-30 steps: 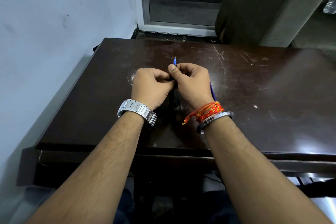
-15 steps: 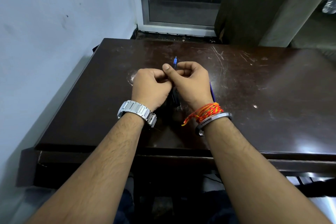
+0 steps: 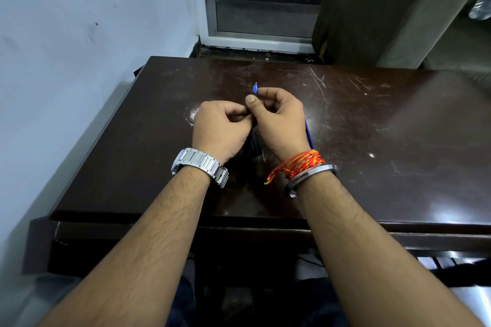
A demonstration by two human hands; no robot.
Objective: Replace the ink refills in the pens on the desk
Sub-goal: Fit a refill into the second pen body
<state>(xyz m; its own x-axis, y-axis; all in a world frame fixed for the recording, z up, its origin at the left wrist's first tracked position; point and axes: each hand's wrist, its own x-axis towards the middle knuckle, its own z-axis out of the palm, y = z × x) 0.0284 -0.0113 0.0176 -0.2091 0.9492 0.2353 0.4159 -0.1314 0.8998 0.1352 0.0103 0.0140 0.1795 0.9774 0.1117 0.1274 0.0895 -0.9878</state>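
Observation:
Both hands meet over the middle of the dark desk (image 3: 372, 141). My right hand (image 3: 279, 119) pinches a blue pen (image 3: 255, 88) between thumb and forefinger; only its pointed tip sticks out above the fingers. My left hand (image 3: 220, 127) is curled beside it, its fingertips pressed to the same pen below the right thumb; what it holds is hidden. A second blue pen (image 3: 309, 135) lies on the desk behind my right wrist, mostly covered. A dark object (image 3: 255, 143) lies on the desk under the two hands.
The desk stands against a pale wall (image 3: 79, 61) on the left. Beyond its far edge are a metal-framed glass door (image 3: 263, 8) and a dark cabinet (image 3: 385, 8). The desktop is scratched, with small white specks at the right.
My right thumb has slid a little up and left along the pen. The left hand stays in place and the pen tip has barely moved.

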